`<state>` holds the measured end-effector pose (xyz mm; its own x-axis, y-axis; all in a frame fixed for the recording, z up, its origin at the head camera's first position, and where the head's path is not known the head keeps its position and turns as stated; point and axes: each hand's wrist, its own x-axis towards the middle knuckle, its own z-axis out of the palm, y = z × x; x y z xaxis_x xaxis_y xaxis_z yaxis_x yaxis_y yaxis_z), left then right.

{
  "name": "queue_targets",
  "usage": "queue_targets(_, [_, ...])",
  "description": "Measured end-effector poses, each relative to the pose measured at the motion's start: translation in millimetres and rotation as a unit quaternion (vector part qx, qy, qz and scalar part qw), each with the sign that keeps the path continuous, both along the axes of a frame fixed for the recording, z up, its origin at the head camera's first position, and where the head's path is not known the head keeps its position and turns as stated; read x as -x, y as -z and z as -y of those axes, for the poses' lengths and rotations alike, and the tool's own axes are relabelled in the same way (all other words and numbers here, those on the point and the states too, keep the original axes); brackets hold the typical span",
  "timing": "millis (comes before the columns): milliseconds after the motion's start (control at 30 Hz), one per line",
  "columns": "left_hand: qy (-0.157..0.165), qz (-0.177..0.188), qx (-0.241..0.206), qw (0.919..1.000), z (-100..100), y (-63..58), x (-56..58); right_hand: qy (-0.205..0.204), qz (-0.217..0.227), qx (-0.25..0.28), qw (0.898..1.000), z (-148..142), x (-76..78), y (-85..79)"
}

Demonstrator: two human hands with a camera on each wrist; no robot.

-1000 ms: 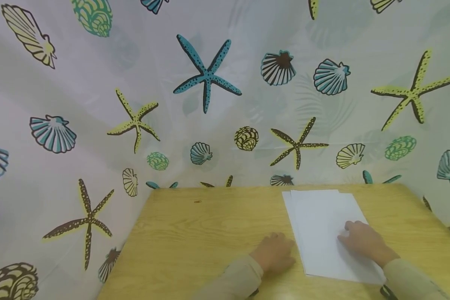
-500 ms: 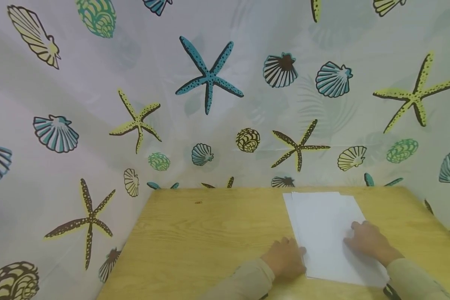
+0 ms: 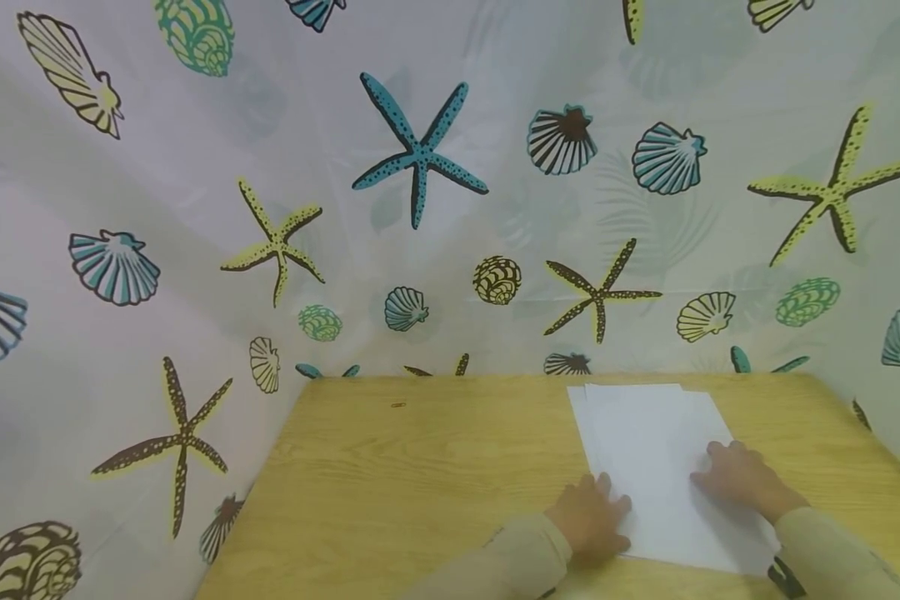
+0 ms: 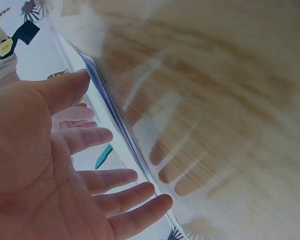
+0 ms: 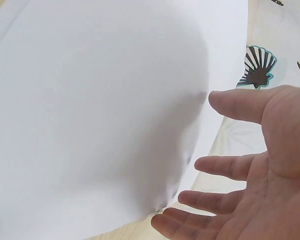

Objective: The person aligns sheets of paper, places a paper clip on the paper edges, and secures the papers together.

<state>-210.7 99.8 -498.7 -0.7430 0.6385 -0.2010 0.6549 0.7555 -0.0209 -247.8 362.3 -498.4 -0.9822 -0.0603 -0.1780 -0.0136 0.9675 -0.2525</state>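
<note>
A slightly uneven stack of white paper sheets (image 3: 656, 467) lies on the right part of the table. My left hand (image 3: 591, 518) is at the stack's lower left edge. Seen in the left wrist view, its fingers (image 4: 102, 181) are extended and spread along the layered paper edge (image 4: 121, 122); whether they touch it I cannot tell. Over the right side of the sheets is my right hand (image 3: 742, 479). In the right wrist view its thumb and fingers (image 5: 222, 166) are spread at the paper (image 5: 80, 100), casting a shadow, with nothing gripped.
A small paper clip (image 3: 398, 405) lies far back on the left of the wooden table (image 3: 390, 492). A white curtain (image 3: 450, 217) printed with starfish and shells surrounds the table at the back and sides.
My left hand has moved right, from the bare wood beside the stack to its left edge. The right hand has shifted only slightly rightward in view, and the sheets lie nearly as before.
</note>
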Motion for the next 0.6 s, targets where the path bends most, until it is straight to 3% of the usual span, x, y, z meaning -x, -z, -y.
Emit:
queue_targets(333, [0.014,-0.018,0.036,0.9991,-11,4.8,-2.0,-0.006,-0.002,-0.003,1.0,-12,10.3,6.7])
queue_targets(600, [0.026,-0.001,0.07,0.9972,-17,5.2,-1.3,0.0,-0.002,0.017,1.0,-14,13.6,2.8])
